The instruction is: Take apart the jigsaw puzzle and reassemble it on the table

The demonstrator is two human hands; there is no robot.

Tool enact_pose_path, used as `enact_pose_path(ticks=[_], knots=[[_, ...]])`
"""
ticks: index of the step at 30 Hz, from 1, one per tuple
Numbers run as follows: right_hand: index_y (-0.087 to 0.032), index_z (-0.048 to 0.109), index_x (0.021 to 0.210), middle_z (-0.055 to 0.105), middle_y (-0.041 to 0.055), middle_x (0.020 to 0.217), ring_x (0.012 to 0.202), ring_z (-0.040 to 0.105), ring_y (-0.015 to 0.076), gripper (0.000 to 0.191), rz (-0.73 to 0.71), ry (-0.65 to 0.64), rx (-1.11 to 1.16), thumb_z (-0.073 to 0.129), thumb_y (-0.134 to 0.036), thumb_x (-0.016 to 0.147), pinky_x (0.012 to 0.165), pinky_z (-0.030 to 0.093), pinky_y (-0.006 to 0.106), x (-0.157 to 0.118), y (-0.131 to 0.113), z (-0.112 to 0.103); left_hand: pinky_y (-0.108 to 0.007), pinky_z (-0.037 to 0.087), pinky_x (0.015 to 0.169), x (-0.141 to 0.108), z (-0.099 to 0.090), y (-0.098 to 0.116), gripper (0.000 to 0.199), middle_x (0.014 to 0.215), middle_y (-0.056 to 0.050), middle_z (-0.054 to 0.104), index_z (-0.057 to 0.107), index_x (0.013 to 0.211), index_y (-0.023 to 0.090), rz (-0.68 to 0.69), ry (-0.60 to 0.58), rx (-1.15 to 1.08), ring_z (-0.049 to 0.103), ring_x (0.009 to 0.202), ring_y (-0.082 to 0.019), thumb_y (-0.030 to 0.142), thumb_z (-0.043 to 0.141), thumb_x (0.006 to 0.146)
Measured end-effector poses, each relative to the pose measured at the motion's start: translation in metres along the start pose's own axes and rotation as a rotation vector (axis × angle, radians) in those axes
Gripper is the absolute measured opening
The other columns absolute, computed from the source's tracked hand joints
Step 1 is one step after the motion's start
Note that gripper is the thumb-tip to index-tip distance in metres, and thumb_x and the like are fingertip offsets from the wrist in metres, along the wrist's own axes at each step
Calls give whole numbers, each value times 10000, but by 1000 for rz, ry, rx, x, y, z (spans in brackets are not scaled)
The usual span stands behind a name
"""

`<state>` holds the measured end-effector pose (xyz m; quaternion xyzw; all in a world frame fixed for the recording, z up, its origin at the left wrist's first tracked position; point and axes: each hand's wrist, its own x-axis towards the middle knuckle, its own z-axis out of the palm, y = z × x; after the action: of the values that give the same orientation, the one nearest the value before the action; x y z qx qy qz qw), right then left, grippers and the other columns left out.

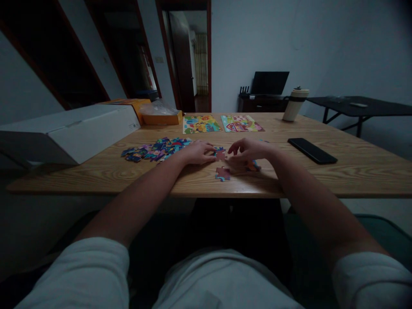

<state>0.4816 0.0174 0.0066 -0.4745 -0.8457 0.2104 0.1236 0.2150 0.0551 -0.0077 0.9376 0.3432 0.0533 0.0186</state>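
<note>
The counter point(322, 174) was light wood with a wavy darker grain. The loose jigsaw pieces point(154, 150) showed blue, purple and pink. One puzzle piece point(222, 174) near the edge was reddish with blue. Two finished puzzles were multicoloured: the left puzzle point(201, 124) mostly yellow, green and blue, the right puzzle point(241, 123) pink and green. The phone point(312, 150) was black, the box point(74, 128) white, the tray point(162, 119) orange.

No lettering is showing clearly enough to be read anywhere in the dim room. A small dark mark is sitting on the side of the white cardboard box point(93, 128), but it is too tiny to make out. The two finished puzzle boards point(201, 124) are showing only coloured cartoon pictures, any words on them blurring away.
</note>
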Motion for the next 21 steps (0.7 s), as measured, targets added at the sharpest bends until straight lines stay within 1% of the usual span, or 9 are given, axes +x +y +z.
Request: enact_pose_path(ticks=[2,5,7,9,12,16,19,21], knots=[[-273,745,1147,737,27,1004,786,661,194,531,-7,-112,-34,775,-584,718,672,449,278,-6,-16,4,-349,386,1032,1,0,2,519,1395,-84,620,677,1303,245,21,-27,-10,566,1222,-263,570,519,931],[-283,722,1173,736,24,1005,822,671,219,668,14,-182,-107,811,-648,620,690,454,285,-14,-37,7,-323,414,964,1,0,5,496,1286,-70,688,688,1282,262,30,-40,-24,606,1139,-245,573,507,941],[-268,726,1123,734,33,1007,831,668,233,671,49,-216,-145,819,-661,587,680,454,294,-18,-48,8,-320,419,937,1,0,5,489,1250,-69,705,686,1286,269,23,-34,-21,612,1116,-249,568,521,937],[-252,727,1067,733,41,1000,832,663,239,624,77,-237,-170,812,-654,597,671,450,301,-21,-53,9,-319,419,924,1,0,4,477,1242,-65,709,683,1293,278,27,-29,-22,616,1104,-250,556,530,936],[-241,723,1006,733,43,954,824,659,235,527,96,-232,-177,780,-629,654,671,441,306,-22,-53,8,-310,424,903,1,1,3,471,1227,-59,716,677,1300,289,31,-32,-38,629,1074,-239,551,532,937],[-243,731,979,734,41,915,798,651,219,432,100,-198,-154,760,-570,697,659,426,307,-19,-46,8,-320,427,927,1,2,2,496,1250,-72,710,671,1310,275,13,-32,-38,627,1104,-247,560,543,925],[-234,741,956,736,41,892,755,641,203,363,72,-216,-135,747,-513,723,638,413,305,-16,-39,9,-327,432,945,1,1,3,494,1287,-85,693,669,1311,252,24,-41,-39,625,1127,-250,540,520,938],[-227,746,948,731,39,854,717,627,195,348,71,-236,-132,731,-506,741,625,406,306,-14,-35,8,-322,434,953,1,0,3,485,1303,-88,685,670,1308,236,27,-45,-41,623,1140,-245,515,507,947]])
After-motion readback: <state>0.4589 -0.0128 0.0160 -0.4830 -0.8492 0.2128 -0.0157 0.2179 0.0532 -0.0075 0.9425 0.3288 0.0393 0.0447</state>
